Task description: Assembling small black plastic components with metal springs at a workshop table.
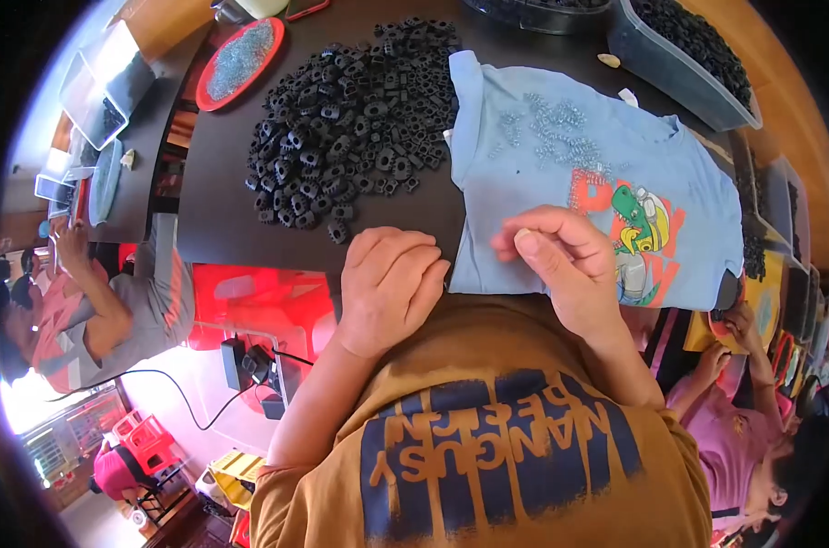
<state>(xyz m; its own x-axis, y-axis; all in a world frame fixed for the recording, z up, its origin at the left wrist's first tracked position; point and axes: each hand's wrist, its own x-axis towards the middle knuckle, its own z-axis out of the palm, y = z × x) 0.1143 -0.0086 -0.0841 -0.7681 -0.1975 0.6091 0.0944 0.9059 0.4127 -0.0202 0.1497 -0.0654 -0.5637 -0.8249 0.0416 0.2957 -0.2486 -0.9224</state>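
Observation:
My left hand (pixel 389 288) is closed at the table's near edge, its fingers curled down; whatever they may hold is hidden. Over the light blue T-shirt (pixel 506 196), my right hand (pixel 570 265) is raised with its fingers curled in and the thumb close to them. Any small part between those fingertips cannot be made out. Many small metal springs (pixel 556 128) lie scattered on the cloth, beyond my right hand. A large heap of small black plastic parts (pixel 341 128) spreads over the dark table (pixel 218 205), beyond my left hand.
A red plate (pixel 204 91) of springs stands at the far left. At the far right is a clear plastic bin (pixel 684 87) of black parts, beside a dark round tray (pixel 533 16). People sit at left (pixel 104 315) and right (pixel 739 438). A black cable (pixel 181 388) hangs below.

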